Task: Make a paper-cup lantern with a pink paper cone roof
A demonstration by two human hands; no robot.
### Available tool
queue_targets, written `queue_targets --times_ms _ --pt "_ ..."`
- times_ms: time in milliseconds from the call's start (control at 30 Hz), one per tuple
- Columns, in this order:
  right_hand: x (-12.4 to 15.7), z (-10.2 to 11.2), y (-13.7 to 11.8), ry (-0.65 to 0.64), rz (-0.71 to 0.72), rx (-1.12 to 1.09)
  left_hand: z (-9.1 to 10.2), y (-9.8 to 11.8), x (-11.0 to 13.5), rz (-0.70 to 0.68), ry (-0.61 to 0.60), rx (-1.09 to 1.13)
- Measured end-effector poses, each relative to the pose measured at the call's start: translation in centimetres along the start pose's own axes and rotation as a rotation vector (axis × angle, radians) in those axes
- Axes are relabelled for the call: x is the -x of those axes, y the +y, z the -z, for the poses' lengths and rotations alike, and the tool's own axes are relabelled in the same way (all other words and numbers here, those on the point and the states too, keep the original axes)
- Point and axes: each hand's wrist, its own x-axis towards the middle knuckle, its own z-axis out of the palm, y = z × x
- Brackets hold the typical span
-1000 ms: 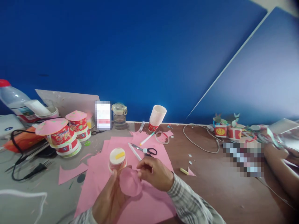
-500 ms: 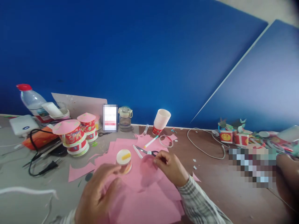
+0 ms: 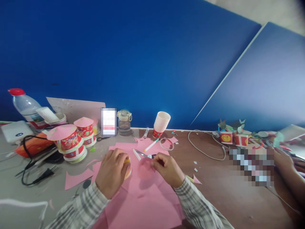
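My left hand [image 3: 112,171] is wrapped over an upside-down paper cup [image 3: 128,170] standing on a big pink paper sheet [image 3: 145,197]; a yellow strip on the cup's base peeks out by my fingers. My right hand [image 3: 166,168] pinches the edge of a round pink paper piece [image 3: 145,168] held just right of the cup, above the sheet. Scissors [image 3: 145,155] and a white stick lie just beyond my hands.
Stacked cups with pink cone lids [image 3: 68,143] stand at the left, near a black cable and plug [image 3: 35,173] and a water bottle [image 3: 25,106]. A jar [image 3: 124,122], a cup stack [image 3: 160,124], a marker [image 3: 151,145] and a white cord [image 3: 205,144] lie behind. Another person's arm [image 3: 286,165] is at right.
My left hand let go of the pink piece, moved forward and closed over the cup. The right hand kept the pink piece and carried it to the right of the cup.
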Motion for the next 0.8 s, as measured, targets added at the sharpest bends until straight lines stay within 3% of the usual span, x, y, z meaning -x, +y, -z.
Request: queue_targets --times_ms 200,400,500,633,800 --pt "-0.1 -0.1 0.2 0.019 0.042 0.046 -0.2 -0.3 -0.6 0.065 -0.002 -0.025" --pt "-0.5 -0.5 0.9 0.143 0.141 0.147 1.8 -1.2 -0.3 0.117 0.235 0.360" --pt "-1.6 -1.3 0.9 0.277 0.222 0.241 1.7 -3.2 0.7 0.267 0.134 0.536" --pt "-4.1 -3.0 0.2 0.400 0.344 0.382 -0.4 -5.9 2.4 0.365 0.055 0.600" --pt "-5.3 -5.6 -1.6 0.413 0.514 0.504 -3.2 -6.1 3.6 0.357 -0.057 0.537"
